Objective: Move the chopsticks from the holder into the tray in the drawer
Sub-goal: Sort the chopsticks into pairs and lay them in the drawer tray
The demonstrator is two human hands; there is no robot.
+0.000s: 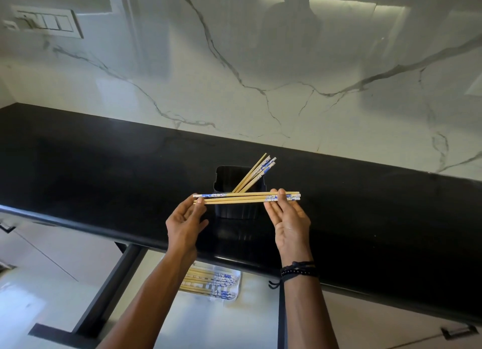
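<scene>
The holder (236, 210) looks like black plastic, ribbed on its front, with a dull sheen. The chopsticks (246, 198) across its rim are pale matt wood or bamboo with printed blue-and-white ends. Beneath the holder, the countertop (104, 166) is glossy black polished stone. Behind it, the backsplash (260, 61) is white, grey-veined and mirror-glossy. Below it, the tray (238, 286) looks like clear plastic on the glossy white floor of the drawer (208, 322).

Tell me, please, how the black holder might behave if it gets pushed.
The holder looks like thin plastic, so probably light, sliding easily on the glossy counter. Its chopsticks lean toward one corner, so it may tip that way.
</scene>
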